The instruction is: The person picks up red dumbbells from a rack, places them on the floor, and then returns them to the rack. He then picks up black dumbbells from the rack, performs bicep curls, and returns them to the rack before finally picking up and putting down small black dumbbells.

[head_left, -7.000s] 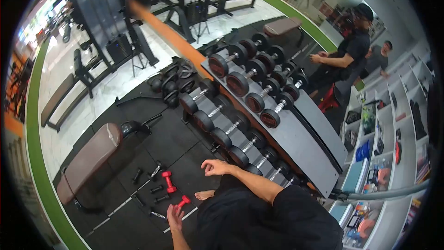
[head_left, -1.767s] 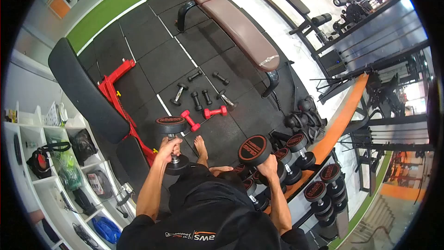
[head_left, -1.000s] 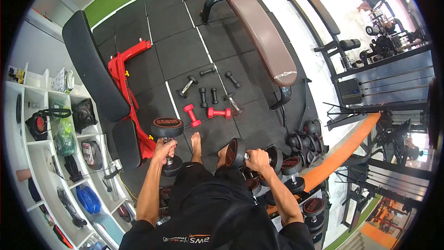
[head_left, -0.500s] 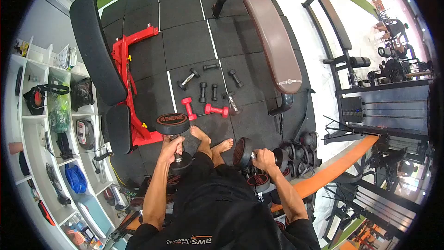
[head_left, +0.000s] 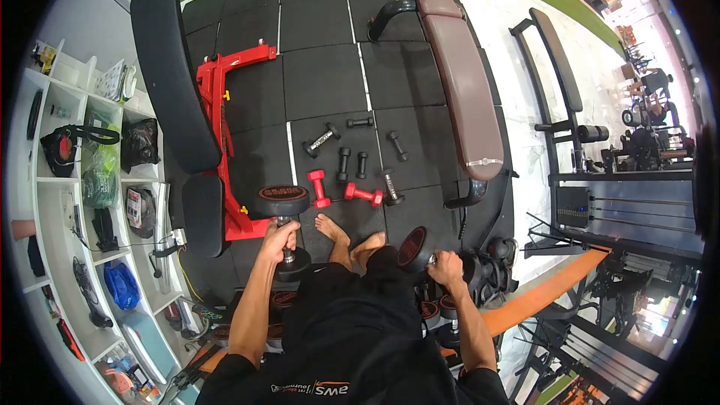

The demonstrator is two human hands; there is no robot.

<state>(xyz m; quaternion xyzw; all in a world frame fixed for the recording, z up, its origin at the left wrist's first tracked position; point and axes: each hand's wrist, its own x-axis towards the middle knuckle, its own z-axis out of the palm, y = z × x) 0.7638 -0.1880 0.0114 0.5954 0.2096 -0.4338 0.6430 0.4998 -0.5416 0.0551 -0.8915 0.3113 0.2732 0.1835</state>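
Observation:
My left hand (head_left: 279,240) is closed round the handle of a large black dumbbell (head_left: 283,200) with red lettering on its end, held upright left of my feet. On the other side, my right hand (head_left: 448,268) grips a second large black dumbbell (head_left: 413,247), tilted, with its far end hidden under the hand and arm. Between and beyond them, a red dumbbell (head_left: 363,195) and another red dumbbell (head_left: 319,188) lie on the dark mat (head_left: 322,82), with several small black and grey dumbbells around them.
At the left stand a black bench on a red frame (head_left: 215,127) and white shelves (head_left: 64,180) with bags. A brown bench (head_left: 465,82) is at the right, with an orange board (head_left: 551,285) nearer. More dumbbells (head_left: 450,307) lie by my legs.
The view has shifted, so the floor and benches appear further right and slightly lower. My right hand and its dumbbell are a little further right and lower; both hands keep their grip.

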